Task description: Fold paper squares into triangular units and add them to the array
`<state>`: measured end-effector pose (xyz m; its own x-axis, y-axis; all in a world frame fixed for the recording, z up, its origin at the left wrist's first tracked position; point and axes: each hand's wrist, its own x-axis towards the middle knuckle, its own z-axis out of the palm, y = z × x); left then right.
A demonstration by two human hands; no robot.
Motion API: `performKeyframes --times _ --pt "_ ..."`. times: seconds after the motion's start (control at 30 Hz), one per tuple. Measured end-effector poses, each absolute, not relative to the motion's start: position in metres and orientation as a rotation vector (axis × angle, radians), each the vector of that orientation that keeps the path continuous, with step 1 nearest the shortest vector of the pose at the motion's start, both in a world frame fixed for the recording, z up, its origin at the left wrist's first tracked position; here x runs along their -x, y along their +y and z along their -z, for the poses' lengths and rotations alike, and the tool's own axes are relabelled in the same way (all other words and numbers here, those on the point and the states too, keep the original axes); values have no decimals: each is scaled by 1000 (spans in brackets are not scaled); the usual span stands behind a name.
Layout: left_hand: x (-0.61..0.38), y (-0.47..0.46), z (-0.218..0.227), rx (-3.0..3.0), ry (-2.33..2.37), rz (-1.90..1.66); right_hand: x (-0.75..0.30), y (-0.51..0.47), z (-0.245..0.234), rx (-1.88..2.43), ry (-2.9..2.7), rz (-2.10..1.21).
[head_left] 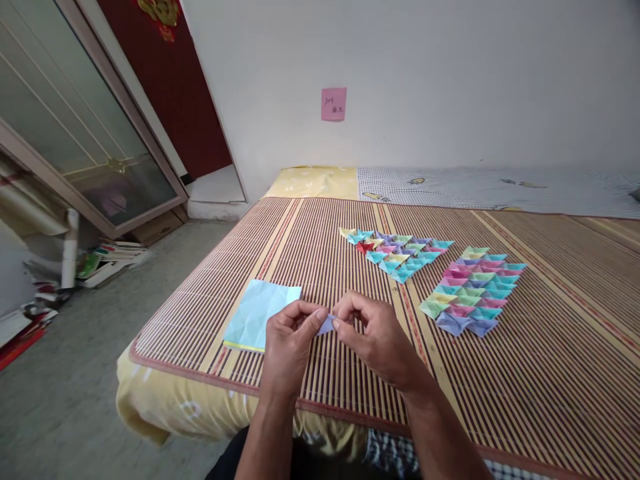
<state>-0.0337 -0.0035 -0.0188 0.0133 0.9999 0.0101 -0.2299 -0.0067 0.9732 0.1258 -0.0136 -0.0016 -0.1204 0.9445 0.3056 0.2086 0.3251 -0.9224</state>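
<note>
A: What is being held?

B: A small piece of lilac paper (326,326), between the two hands. The left hand (293,333) pinches it with thumb and fingers; the right hand (373,333) grips its other edge, so both are clamped on it, nearly meeting. The fingers hide most of its shape.

A: Why that grip?

B: Probably because thin, light paper needs steadying from both sides.

A: What lies nearest?

B: Just left of the left hand, and partly hidden by it, a pale blue sheet (254,308) lies flat, faintly creased, a yellow edge (240,346) showing beneath. It seems placed for easy reach.

A: And farther out?

B: Beyond the right hand sits a roughly triangular cluster (400,251) of folded paper; to that hand's right, a slanted block (473,291) in pink, green, teal and purple. Their pointed, boat-like pieces sit in close rows, perhaps to keep order.

A: What is underneath?

B: A mat (200,287) of narrow slats with a reddish-brown border, over soft yellow cloth (200,408).
</note>
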Motion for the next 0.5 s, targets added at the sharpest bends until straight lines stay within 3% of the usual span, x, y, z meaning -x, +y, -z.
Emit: performKeyframes --times 0.23,0.5 --pt "32 3 24 -692 898 -1412 -132 -9 12 1021 -1457 -1113" --pt "27 1 18 -613 813 -1348 -126 -13 7 1013 -1548 -1091"
